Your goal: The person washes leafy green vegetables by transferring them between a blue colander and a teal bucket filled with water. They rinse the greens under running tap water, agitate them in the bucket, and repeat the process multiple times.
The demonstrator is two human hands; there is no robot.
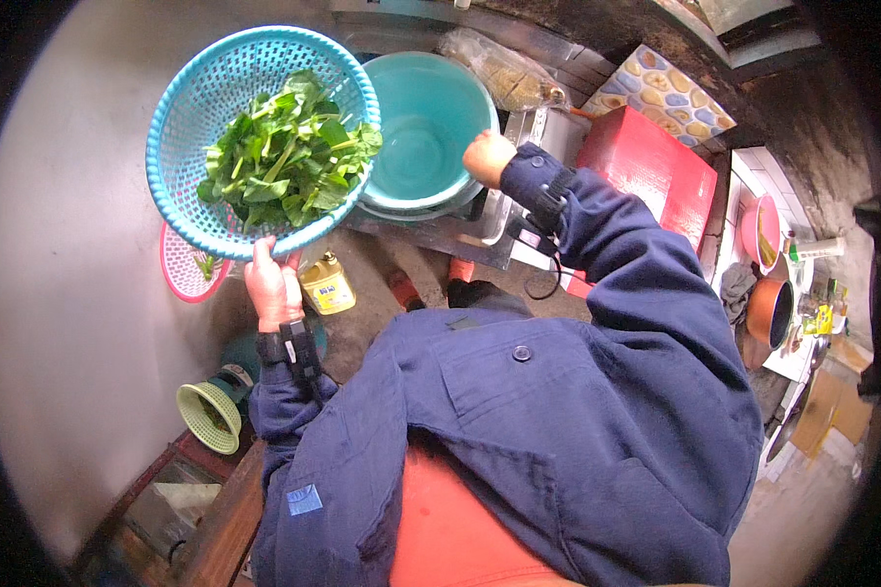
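A blue plastic colander (167,158) is held up by its near rim in my left hand (273,290), thumb over the edge. Cut leafy greens (286,158) are heaped inside it, mostly toward its right side. Right beside it, partly behind its rim, sits a teal plastic basin (422,117), which appears to hold clear water. My right hand (489,158) is curled over the basin's right rim, with the fingertips hidden. A second rim shows just under the basin's near edge.
Behind the basin lies a bagged fish (510,77). A red box (650,172) stands right of my forearm. On the floor are a pink basket (180,275), a yellow jug (328,286) and a pale yellow basket (224,433). A brown pot (762,312) sits far right.
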